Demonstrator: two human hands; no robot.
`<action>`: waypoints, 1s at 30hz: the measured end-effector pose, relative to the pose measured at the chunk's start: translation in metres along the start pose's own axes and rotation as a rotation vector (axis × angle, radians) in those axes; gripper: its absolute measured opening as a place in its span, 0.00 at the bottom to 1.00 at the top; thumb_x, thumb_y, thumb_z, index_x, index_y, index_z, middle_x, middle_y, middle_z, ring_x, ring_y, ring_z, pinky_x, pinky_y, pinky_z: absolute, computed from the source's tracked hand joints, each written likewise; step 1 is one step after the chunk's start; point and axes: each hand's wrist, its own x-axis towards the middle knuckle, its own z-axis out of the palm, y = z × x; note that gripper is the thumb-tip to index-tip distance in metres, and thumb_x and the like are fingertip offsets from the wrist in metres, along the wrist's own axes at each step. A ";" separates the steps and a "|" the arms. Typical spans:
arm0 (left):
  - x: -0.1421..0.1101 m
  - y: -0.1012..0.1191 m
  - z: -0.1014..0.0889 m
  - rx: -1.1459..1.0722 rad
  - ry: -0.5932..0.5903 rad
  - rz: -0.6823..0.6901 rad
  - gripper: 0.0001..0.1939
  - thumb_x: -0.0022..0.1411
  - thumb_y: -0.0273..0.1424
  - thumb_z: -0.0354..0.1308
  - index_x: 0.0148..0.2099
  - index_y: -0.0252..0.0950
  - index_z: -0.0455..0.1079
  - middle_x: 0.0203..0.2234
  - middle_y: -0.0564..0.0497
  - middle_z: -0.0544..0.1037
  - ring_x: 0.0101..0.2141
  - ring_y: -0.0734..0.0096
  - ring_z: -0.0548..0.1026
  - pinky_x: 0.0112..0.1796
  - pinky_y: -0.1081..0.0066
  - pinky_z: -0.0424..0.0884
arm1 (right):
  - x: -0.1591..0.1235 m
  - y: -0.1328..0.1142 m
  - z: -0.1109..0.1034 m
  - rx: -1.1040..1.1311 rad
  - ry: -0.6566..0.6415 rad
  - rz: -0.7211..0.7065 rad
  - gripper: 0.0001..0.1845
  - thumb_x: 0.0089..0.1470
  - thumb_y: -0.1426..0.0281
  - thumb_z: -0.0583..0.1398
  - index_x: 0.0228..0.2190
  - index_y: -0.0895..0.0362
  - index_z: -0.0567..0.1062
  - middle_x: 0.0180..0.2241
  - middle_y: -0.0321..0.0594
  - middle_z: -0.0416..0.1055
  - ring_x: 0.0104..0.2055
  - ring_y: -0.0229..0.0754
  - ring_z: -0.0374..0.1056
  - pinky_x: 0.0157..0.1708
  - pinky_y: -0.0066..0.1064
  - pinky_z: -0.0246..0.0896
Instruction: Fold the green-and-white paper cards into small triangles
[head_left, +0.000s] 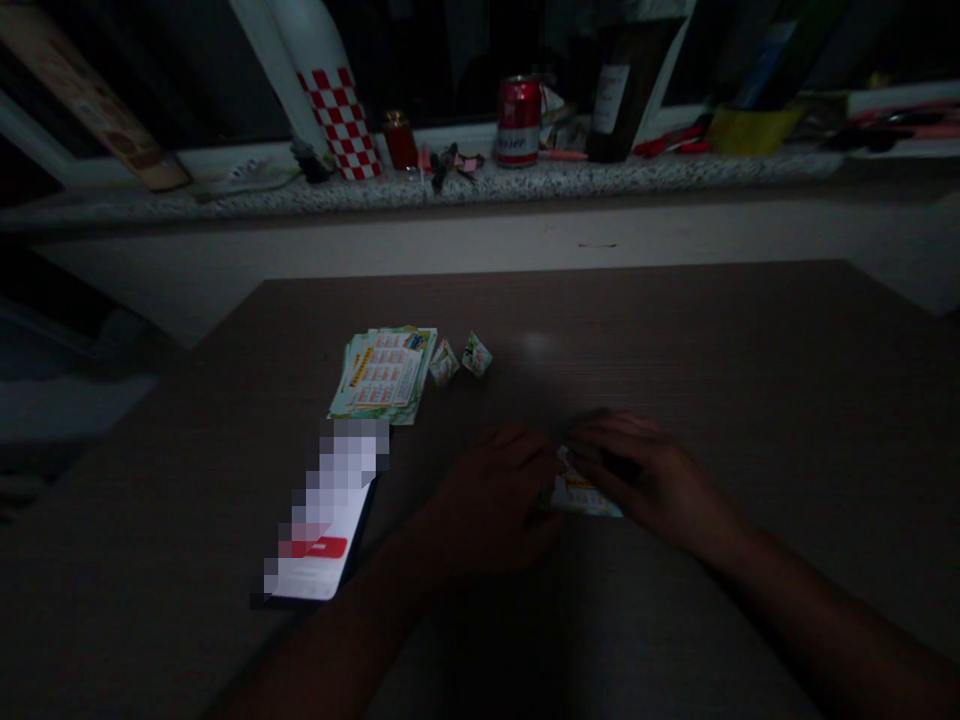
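Low in the middle of the table, a small printed calendar sheet shows between my hands, partly covered by them. My left hand is closed on its left side, fingers bent and dark in shadow. From the right, my right hand pinches the sheet's upper part between thumb and fingers. Farther back on the left lies a stack of similar calendar sheets. Beside that stack are two small folded paper pieces, one of them a folded paper slightly apart to the right.
A lit phone lies left of my left forearm, its screen partly blurred out. Along the granite sill behind the table stand a checkered bottle, a small jar, a red can and a dark bottle. The room is dim.
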 end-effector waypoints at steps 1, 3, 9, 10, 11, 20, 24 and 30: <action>0.000 0.000 0.001 -0.005 -0.022 0.002 0.18 0.56 0.32 0.60 0.49 0.36 0.67 0.45 0.46 0.72 0.47 0.59 0.68 0.50 0.59 0.64 | -0.002 0.000 -0.002 0.009 -0.025 -0.023 0.13 0.55 0.73 0.61 0.44 0.54 0.75 0.41 0.44 0.76 0.44 0.47 0.70 0.45 0.43 0.64; -0.001 -0.001 0.002 0.000 -0.048 -0.002 0.20 0.56 0.33 0.61 0.51 0.36 0.66 0.46 0.45 0.71 0.48 0.59 0.67 0.50 0.59 0.64 | -0.004 -0.002 -0.007 0.017 -0.091 -0.061 0.13 0.53 0.72 0.62 0.43 0.53 0.75 0.41 0.43 0.75 0.45 0.47 0.70 0.46 0.43 0.63; 0.001 -0.005 0.008 0.019 -0.077 -0.006 0.17 0.60 0.35 0.58 0.51 0.37 0.67 0.45 0.46 0.72 0.47 0.60 0.68 0.49 0.58 0.65 | -0.006 -0.003 -0.012 -0.040 -0.253 -0.074 0.20 0.46 0.70 0.67 0.44 0.52 0.75 0.45 0.42 0.73 0.50 0.49 0.66 0.50 0.46 0.58; 0.002 -0.006 0.008 0.023 -0.087 -0.005 0.16 0.61 0.34 0.57 0.50 0.37 0.68 0.44 0.46 0.72 0.47 0.60 0.68 0.49 0.58 0.64 | -0.005 -0.002 -0.011 -0.044 -0.259 -0.072 0.20 0.46 0.71 0.67 0.44 0.52 0.75 0.45 0.42 0.73 0.50 0.49 0.66 0.50 0.45 0.58; 0.002 -0.006 0.008 0.026 -0.096 -0.007 0.15 0.62 0.34 0.56 0.50 0.37 0.68 0.44 0.46 0.72 0.47 0.61 0.68 0.49 0.58 0.64 | -0.005 -0.002 -0.011 -0.049 -0.259 -0.071 0.20 0.46 0.71 0.67 0.44 0.52 0.76 0.46 0.42 0.73 0.51 0.48 0.65 0.50 0.45 0.58; 0.003 -0.006 0.000 0.038 -0.171 -0.040 0.10 0.66 0.31 0.50 0.42 0.36 0.72 0.40 0.48 0.73 0.43 0.64 0.68 0.47 0.63 0.64 | -0.006 -0.001 -0.014 -0.039 -0.262 -0.082 0.15 0.50 0.71 0.65 0.42 0.49 0.76 0.47 0.37 0.73 0.51 0.45 0.65 0.52 0.41 0.56; 0.003 -0.006 0.001 0.043 -0.150 -0.052 0.10 0.66 0.29 0.49 0.41 0.36 0.72 0.39 0.49 0.72 0.42 0.65 0.68 0.46 0.64 0.64 | -0.004 -0.002 -0.014 -0.024 -0.281 -0.083 0.11 0.53 0.72 0.63 0.39 0.50 0.77 0.45 0.37 0.73 0.50 0.44 0.65 0.51 0.40 0.56; 0.005 -0.004 0.005 0.055 -0.110 -0.095 0.08 0.63 0.32 0.53 0.40 0.35 0.70 0.37 0.48 0.72 0.40 0.64 0.69 0.42 0.65 0.65 | -0.003 -0.001 -0.012 -0.022 -0.253 -0.087 0.08 0.55 0.73 0.60 0.38 0.52 0.77 0.43 0.38 0.74 0.48 0.43 0.66 0.50 0.40 0.57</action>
